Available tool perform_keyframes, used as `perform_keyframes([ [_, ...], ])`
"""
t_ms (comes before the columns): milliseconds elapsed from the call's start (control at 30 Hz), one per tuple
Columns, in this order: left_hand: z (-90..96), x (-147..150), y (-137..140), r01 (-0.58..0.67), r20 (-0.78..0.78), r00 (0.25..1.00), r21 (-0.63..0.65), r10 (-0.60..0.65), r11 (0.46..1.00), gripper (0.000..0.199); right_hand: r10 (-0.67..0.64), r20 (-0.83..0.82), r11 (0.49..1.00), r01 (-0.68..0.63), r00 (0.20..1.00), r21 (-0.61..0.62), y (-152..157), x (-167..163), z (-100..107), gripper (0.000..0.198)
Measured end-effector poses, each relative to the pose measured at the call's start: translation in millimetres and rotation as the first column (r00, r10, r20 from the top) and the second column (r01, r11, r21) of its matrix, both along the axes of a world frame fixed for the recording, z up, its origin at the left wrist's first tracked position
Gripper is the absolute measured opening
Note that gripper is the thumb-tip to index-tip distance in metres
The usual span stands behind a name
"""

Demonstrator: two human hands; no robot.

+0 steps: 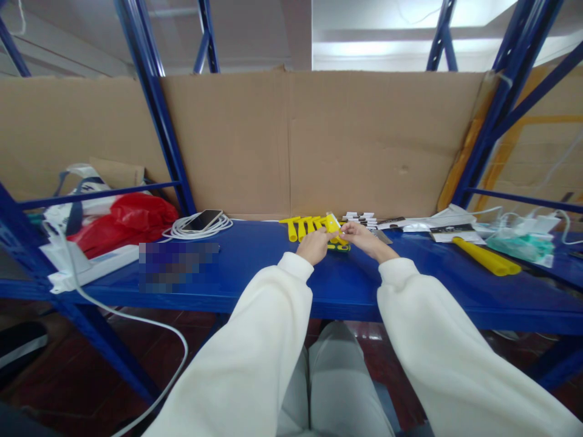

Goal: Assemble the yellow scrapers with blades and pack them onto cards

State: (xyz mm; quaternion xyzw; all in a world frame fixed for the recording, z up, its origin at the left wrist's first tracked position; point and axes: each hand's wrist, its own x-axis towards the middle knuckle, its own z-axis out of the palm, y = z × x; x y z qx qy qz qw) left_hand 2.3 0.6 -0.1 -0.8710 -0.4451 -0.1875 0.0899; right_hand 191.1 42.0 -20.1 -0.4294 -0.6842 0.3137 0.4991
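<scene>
Both hands meet over the blue table, towards its back. My left hand (313, 245) is closed on a yellow scraper (332, 223) with a whitish edge. From the other side, my right hand (364, 239) pinches the same scraper near its lower right end. Just below my fingers lies a small green-and-yellow piece (339, 247), partly covered. Left of the hands, several yellow scrapers (292, 229) with tube-like handles lie in a row. Behind my right hand are several small black-and-white packets (359, 216). A flat greyish piece (381, 237) rests beside that hand.
A cardboard panel (364, 145) closes off the table's back. To the left are a phone (203, 220) on a coiled white cable (223, 226), a red bag (132, 215) and a white power strip (107, 262). Yellow tubes (487, 257) and a green plastic bag (523, 244) lie right.
</scene>
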Motion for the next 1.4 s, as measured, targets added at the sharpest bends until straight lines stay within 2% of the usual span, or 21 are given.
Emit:
perform_keyframes([
  [200,0.1,-1.1,0.8,-0.026,-0.001,1.000,-0.008,0.026,1.000,0.055,-0.064,0.224,0.978,0.016,0.972,0.208,1.2,0.1,2.2,0.008],
  [500,-1.5,-1.3,1.5,-0.036,-0.009,0.999,-0.009,0.035,0.999,0.055,-0.112,0.300,0.958,0.023,0.947,0.286,2.8,0.9,0.3,0.008],
  [933,-0.2,0.2,-0.5,-0.024,-0.045,0.999,-0.005,0.024,1.000,0.055,-0.166,0.397,0.963,0.062,0.903,0.262,7.7,5.7,-3.1,0.008],
  [1400,2.1,0.4,-3.7,-0.002,-0.064,0.998,0.003,0.002,1.000,0.053,-0.146,0.427,0.961,0.025,0.892,0.277,2.4,6.2,3.1,0.010],
])
